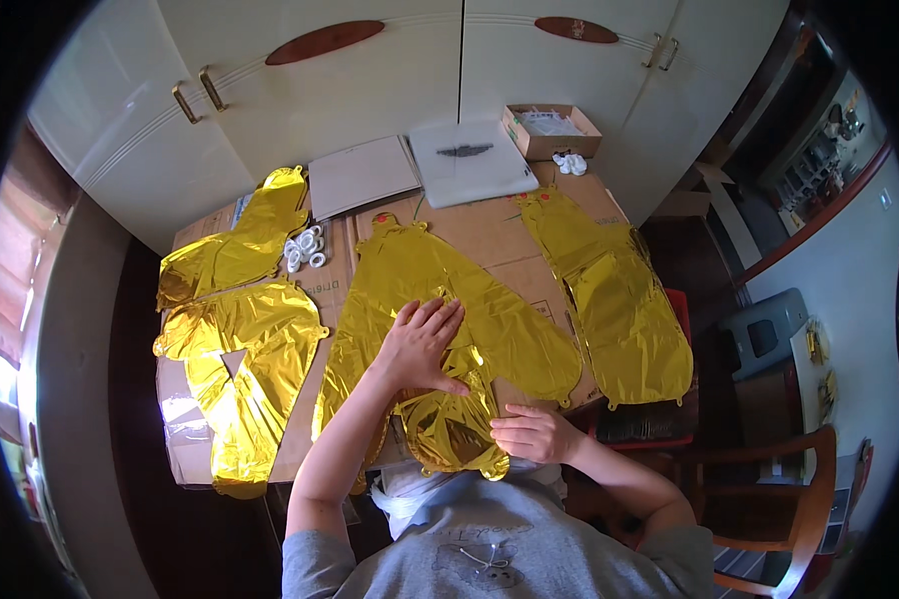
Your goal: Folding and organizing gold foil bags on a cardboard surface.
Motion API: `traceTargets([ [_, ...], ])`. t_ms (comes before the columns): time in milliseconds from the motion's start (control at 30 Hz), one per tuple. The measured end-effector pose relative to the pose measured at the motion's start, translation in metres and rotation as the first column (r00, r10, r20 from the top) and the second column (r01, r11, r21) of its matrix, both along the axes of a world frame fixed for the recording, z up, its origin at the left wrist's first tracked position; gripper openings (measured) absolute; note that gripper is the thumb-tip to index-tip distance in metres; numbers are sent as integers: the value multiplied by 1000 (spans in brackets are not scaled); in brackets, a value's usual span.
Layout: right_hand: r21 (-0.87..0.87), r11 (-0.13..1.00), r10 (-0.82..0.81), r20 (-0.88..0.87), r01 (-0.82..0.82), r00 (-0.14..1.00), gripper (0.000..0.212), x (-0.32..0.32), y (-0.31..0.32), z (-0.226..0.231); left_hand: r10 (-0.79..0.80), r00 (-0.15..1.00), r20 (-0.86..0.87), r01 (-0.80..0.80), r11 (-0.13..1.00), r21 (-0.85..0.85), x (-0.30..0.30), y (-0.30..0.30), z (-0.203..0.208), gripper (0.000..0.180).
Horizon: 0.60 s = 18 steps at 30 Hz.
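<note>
Several flat gold foil balloons lie on the cardboard-covered table. My left hand [422, 346] rests palm down, fingers spread, on the large middle foil balloon [400, 272]. A crumpled, shinier gold foil part [451, 431] lies at the table's front edge, close to my body. My right hand [532, 435] is beside that part, its fingers stretched toward the right edge and nothing visibly gripped. To the left lie an upper foil balloon [245, 247] and a lower foil balloon [260, 334]. Another foil balloon [619, 314] lies on the right.
White rings [306, 247], probably ribbon rolls, sit between the left and middle balloons. At the back are a grey flat board [365, 177], a pale laptop-like panel [469, 180], an open cardboard box [541, 146] and a white bundle [569, 163]. A wooden chair [809, 499] stands right.
</note>
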State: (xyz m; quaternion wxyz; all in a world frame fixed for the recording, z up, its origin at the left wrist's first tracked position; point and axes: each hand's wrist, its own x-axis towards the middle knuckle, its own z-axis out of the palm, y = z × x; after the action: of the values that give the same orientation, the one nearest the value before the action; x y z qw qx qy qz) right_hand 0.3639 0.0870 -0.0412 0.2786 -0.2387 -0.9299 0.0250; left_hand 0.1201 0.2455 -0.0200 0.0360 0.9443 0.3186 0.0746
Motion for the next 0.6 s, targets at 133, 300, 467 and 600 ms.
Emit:
traceTargets([
  [133,-32,999,18,-45,-20,999,5,-1,2,1,-6,1000,27,7,1000,-18,-1,2,-4,131],
  [300,-22,999,24,-22,-24,999,4,1,3,1,-3,1000,23,3,1000,-10,-1,1,-2,129],
  [467,-211,976,37,-52,-47,998,17,1,8,18,-4,1000,27,4,1000,-6,0,0,-2,127],
  [600,-302,953,-52,-135,9,989,18,-3,18,19,0,1000,29,0,1000,-15,0,1,-1,127],
])
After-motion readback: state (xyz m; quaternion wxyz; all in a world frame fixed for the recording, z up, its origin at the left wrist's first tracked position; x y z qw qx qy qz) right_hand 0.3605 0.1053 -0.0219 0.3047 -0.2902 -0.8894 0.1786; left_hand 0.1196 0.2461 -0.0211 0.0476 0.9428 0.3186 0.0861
